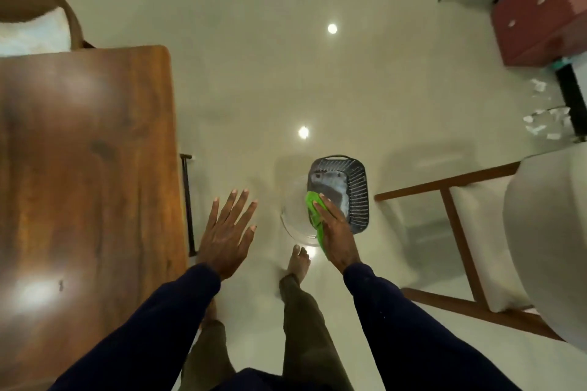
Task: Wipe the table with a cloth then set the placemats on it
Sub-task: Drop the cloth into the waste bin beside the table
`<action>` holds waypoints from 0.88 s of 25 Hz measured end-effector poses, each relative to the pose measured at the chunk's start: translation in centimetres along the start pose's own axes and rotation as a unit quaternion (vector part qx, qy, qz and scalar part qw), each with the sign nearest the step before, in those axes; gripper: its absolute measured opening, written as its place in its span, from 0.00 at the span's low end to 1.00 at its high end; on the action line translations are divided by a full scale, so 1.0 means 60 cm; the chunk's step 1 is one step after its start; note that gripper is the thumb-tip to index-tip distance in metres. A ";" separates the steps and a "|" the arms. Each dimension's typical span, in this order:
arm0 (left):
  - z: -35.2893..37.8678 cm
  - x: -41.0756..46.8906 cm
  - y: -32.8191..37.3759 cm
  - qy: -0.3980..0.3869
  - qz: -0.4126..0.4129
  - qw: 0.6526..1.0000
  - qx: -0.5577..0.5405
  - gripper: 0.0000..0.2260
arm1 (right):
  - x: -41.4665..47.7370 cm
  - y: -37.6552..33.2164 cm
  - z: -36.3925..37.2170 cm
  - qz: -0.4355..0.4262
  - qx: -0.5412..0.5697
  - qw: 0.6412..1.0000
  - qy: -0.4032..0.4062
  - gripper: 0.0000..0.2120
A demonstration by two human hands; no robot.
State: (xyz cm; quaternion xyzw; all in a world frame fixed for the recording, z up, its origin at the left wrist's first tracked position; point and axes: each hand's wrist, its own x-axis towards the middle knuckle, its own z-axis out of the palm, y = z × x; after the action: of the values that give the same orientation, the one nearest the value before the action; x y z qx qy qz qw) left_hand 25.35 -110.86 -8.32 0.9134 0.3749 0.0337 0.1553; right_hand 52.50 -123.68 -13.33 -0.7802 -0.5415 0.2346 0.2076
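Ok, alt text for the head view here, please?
Looking down, the right hand holds a green cloth over a dark basket on the pale floor, while the left hand is spread open and empty. A wooden table stands to the left.

Dark slatted basket on glossy pale floor, wooden chair beside, red cabinet beyond.

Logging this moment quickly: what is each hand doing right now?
Left hand: open, fingers spread, holding nothing, over the floor beside the wooden table.
Right hand: closed on the green cloth, above the dark basket.
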 end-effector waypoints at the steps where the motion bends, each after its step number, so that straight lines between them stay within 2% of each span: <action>1: 0.017 0.020 0.017 -0.005 -0.006 1.000 0.005 0.26 | 0.013 0.034 -0.004 0.007 0.012 1.000 -0.004 0.37; 6: 0.103 0.085 0.077 0.007 -0.032 0.999 0.013 0.25 | 0.092 0.181 0.020 0.077 0.043 0.996 -0.032 0.35; 9: 0.144 0.109 0.099 0.013 -0.043 0.999 0.019 0.25 | 0.136 0.240 0.056 0.090 0.058 0.993 -0.046 0.27; 13: 0.188 0.125 0.111 0.017 -0.065 0.998 0.010 0.25 | 0.180 0.310 0.111 0.112 0.064 0.989 -0.072 0.23; 17: 0.202 0.132 0.109 0.010 -0.067 0.998 0.010 0.24 | 0.205 0.321 0.113 0.121 0.046 0.990 -0.060 0.20; 22: 0.156 0.132 0.118 0.001 -0.038 0.999 0.019 0.25 | 0.169 0.235 0.025 0.073 -0.009 0.997 -0.027 0.14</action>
State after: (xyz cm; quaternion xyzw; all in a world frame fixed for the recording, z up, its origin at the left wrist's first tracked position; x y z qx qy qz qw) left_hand 37.46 -112.50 -15.45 0.9014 0.4097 0.0214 0.1386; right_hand 65.23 -118.64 -24.12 -0.8131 -0.4903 0.2651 0.1678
